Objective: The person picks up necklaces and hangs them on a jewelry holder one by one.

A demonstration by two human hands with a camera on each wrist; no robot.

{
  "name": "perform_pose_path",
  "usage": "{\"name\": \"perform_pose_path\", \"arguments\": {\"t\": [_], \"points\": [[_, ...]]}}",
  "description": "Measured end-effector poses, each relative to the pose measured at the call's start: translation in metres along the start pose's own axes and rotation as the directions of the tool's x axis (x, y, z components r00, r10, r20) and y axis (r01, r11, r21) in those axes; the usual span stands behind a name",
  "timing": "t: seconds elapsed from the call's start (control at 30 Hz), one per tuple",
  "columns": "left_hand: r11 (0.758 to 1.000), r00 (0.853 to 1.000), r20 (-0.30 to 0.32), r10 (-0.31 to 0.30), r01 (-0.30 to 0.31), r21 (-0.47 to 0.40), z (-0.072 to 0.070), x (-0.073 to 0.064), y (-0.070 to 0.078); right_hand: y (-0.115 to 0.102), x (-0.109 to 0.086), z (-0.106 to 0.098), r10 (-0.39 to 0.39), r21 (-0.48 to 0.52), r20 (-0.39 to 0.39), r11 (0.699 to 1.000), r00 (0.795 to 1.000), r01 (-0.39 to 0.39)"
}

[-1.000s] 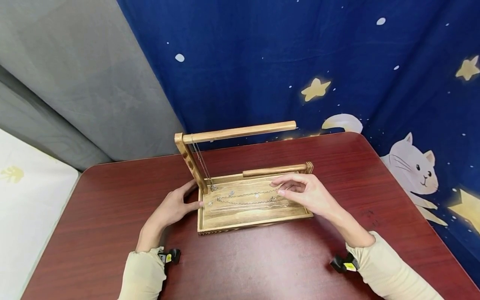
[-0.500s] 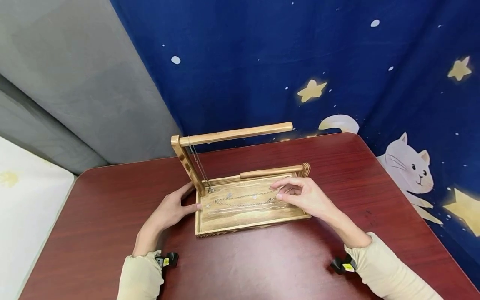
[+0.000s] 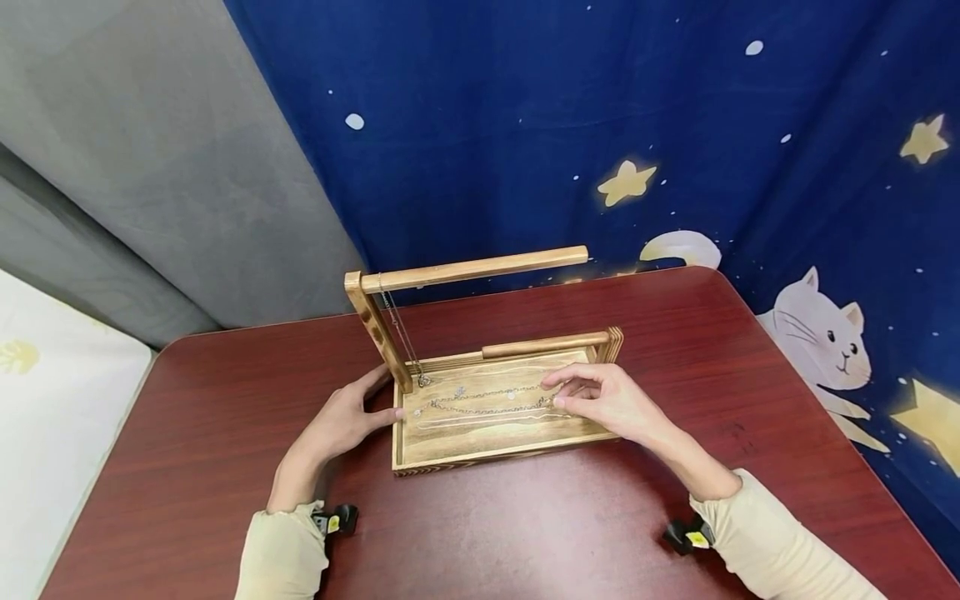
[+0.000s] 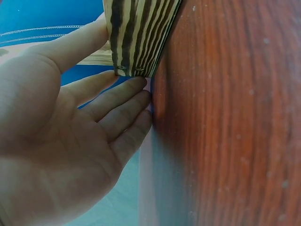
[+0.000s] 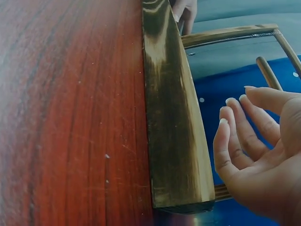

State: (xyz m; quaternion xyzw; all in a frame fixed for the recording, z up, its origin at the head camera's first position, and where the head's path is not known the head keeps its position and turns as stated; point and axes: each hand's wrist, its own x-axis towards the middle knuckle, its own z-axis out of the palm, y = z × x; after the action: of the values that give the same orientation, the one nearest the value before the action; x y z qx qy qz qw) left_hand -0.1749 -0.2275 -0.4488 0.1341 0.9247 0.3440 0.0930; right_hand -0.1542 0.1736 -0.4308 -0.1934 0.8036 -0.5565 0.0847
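Observation:
A wooden tray with a post and an overhead bar sits on the table. From the bar's left end hangs a pendant necklace, reaching down to the tray. A silver chain necklace with small charms lies stretched along the tray floor, a finer chain in front of it. My left hand touches the tray's left end, thumb at the rim and fingers extended. Over the tray's right part, my right hand has its thumb and bent index fingertip apart, right at the chains' right ends; nothing shows between them.
A short wooden rod runs above the tray's back edge to a striped block at the right. The reddish-brown table extends around the tray. Behind it hang a blue star-patterned curtain and a grey one.
My right hand has moved slightly toward the tray's front, its fingertips now nearer the chains' right ends. The left hand stays at the tray's left end. The head view has shifted a little.

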Motion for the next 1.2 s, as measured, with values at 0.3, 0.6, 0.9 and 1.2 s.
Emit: {"name": "perform_pose_path", "arguments": {"t": [0.3, 0.6, 0.9, 1.2], "points": [[1.0, 1.0, -0.003, 0.013, -0.013, -0.007, 0.001, 0.0, 0.0, 0.005, 0.001, 0.006, 0.039, -0.048, -0.008, 0.998, 0.999, -0.039], [1.0, 1.0, -0.006, 0.008, -0.008, -0.01, 0.0, -0.002, 0.0, 0.01, 0.002, 0.013, 0.06, -0.137, -0.017, 0.989, 0.998, -0.062], [1.0, 1.0, -0.012, 0.014, -0.014, -0.018, 0.001, 0.0, 0.0, 0.014, 0.002, 0.016, 0.044, -0.169, -0.033, 0.984, 0.998, -0.049], [1.0, 1.0, -0.01, 0.02, -0.02, -0.021, 0.001, 0.0, -0.001, 0.013, 0.004, 0.019, 0.058, -0.205, -0.024, 0.977, 0.998, -0.062]]}}
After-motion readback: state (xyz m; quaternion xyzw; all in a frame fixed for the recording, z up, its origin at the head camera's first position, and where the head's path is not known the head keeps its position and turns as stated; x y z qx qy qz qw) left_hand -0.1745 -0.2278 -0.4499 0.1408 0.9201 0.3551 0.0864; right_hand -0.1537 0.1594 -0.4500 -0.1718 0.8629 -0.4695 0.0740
